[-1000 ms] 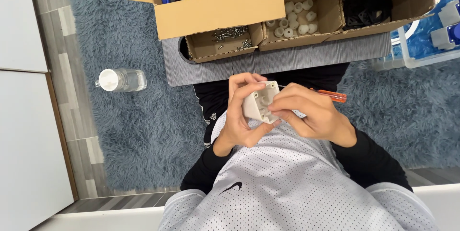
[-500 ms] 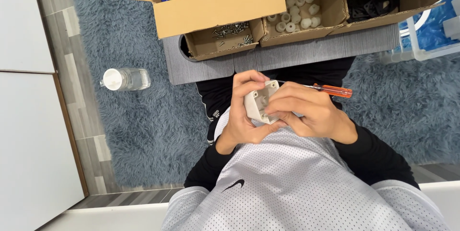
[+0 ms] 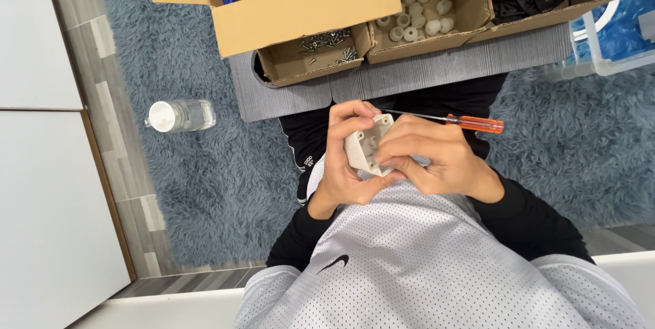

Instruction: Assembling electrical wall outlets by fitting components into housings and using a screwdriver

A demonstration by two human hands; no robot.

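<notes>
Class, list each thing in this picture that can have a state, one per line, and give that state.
Left hand: gripping the small white plastic housing.
Right hand: on the housing, apart from the orange-handled screwdriver lying on the lap.
Clear plastic bottle: capped, on its side.
Brown cardboard boxes: open, holding parts.

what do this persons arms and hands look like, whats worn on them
Both hands, the left hand and the right hand, are bare: no gloves, and no rings or watch that I can make out. Long black sleeves cover both arms down to the wrists. Over them sits a white perforated mesh jersey with a small black logo mark on the chest.
</notes>
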